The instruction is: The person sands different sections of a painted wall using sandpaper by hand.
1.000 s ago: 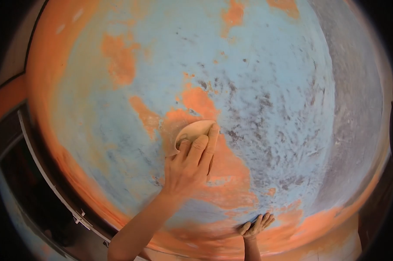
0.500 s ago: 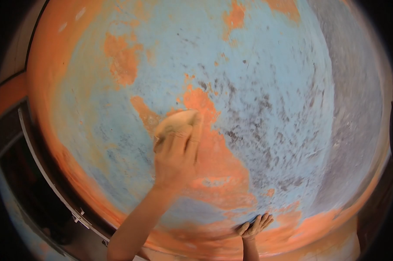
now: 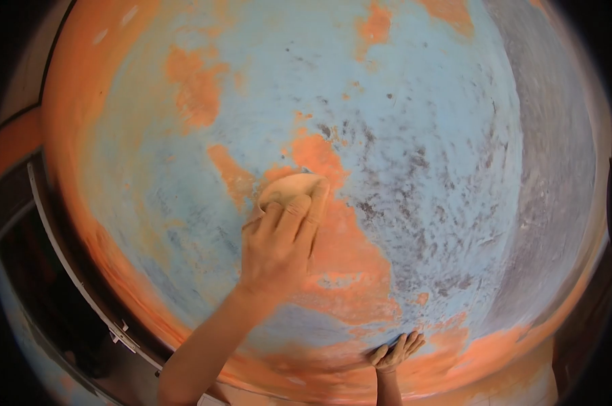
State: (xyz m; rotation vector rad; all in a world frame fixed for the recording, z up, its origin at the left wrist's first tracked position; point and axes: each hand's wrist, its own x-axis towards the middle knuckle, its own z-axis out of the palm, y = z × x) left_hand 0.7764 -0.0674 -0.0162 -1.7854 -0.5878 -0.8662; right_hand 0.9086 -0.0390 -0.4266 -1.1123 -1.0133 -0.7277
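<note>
A large curved surface (image 3: 441,169) with blue, orange and grey patches fills most of the view. Near its middle, my left hand (image 3: 279,243) presses a pale, thin round pad (image 3: 289,187) against an orange patch, its fingers bent over the pad. Part of the pad is hidden under those fingers. Lower down and to the right, my right hand (image 3: 397,352) lies on the surface near its lower edge, fingers extended and thumb apart, holding nothing visible.
Dark patches speckle the blue area right of my left hand. A grey band (image 3: 553,169) runs down the surface's right side. At the lower left a pale curved strip (image 3: 69,274) borders a dark gap. Light tiles show at the bottom right.
My left hand and the pad have shifted left and slightly up over the orange patch, with a small move back to the right lately. My right hand has stayed in place.
</note>
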